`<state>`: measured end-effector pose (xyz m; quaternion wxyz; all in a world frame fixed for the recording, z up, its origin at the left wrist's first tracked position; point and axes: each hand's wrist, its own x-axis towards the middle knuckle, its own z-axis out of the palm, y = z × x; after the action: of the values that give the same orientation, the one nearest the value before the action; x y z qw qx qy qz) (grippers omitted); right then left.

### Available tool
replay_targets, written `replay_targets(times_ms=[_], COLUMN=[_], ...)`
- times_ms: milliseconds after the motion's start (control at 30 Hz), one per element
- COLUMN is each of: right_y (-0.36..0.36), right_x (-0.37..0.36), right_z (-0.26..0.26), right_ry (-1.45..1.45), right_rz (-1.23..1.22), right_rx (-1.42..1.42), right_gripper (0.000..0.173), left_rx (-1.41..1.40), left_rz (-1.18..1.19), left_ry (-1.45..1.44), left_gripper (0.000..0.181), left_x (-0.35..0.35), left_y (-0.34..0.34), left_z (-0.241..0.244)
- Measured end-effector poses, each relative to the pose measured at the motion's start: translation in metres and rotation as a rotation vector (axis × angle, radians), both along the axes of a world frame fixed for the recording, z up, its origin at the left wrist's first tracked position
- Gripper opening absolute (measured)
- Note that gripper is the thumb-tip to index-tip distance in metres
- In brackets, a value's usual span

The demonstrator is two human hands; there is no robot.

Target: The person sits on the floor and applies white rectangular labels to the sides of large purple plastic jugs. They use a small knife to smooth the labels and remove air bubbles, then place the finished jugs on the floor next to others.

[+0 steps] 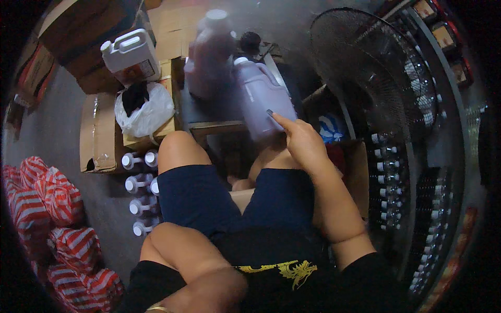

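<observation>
My right hand [309, 144] is at the lower right side of a translucent plastic jug [266, 103] with a white cap and a moulded handle, filled with pale purple liquid. The extended index finger touches the jug's near face; the other fingers are mostly hidden, so their grip cannot be told. The jug's base comes past the low table's front edge, by my right knee. Blurred jugs of darker liquid [209, 66] stand behind it on the dark low table [215, 113]. My left forearm [195, 258] folds back towards the bottom edge, and its hand is out of view.
White-capped bottles [137, 184] stand beside my left knee. Further left are cardboard boxes [100, 133], a white jerrycan [135, 58], a white plastic bag [150, 113] and red-striped bags [58, 195]. A large caged fan [364, 66] and rows of clear bottles [389, 180] occupy the right.
</observation>
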<state>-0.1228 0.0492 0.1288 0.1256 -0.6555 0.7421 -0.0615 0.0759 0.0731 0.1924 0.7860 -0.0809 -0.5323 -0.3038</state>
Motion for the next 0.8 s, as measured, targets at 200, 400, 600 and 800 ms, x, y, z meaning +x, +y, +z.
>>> replay_targets(times_ms=[200, 400, 600, 800], right_y=[-0.02, -0.031, -0.035, -0.038], right_x=[0.019, 0.033, 0.039, 0.04], right_z=[-0.006, -0.006, -0.001, -0.003], right_ry=[0.133, 0.212, 0.248, 0.277], right_rz=[0.03, 0.071, 0.055, 0.043], right_rx=[0.004, 0.03, 0.056, 0.092], right_gripper=[0.047, 0.043, 0.042, 0.044], left_rx=[0.173, 1.138, 1.498, 1.398], left_rz=[-0.053, 0.147, -0.142, -0.436], left_ry=[-0.037, -0.442, -0.723, -0.505], left_gripper=[0.013, 0.041, 0.096, 0.119], left_x=[-0.005, -0.059, -0.084, -0.094], left_y=[-0.009, -0.049, -0.073, -0.085], left_z=[-0.022, -0.158, -0.219, -0.219])
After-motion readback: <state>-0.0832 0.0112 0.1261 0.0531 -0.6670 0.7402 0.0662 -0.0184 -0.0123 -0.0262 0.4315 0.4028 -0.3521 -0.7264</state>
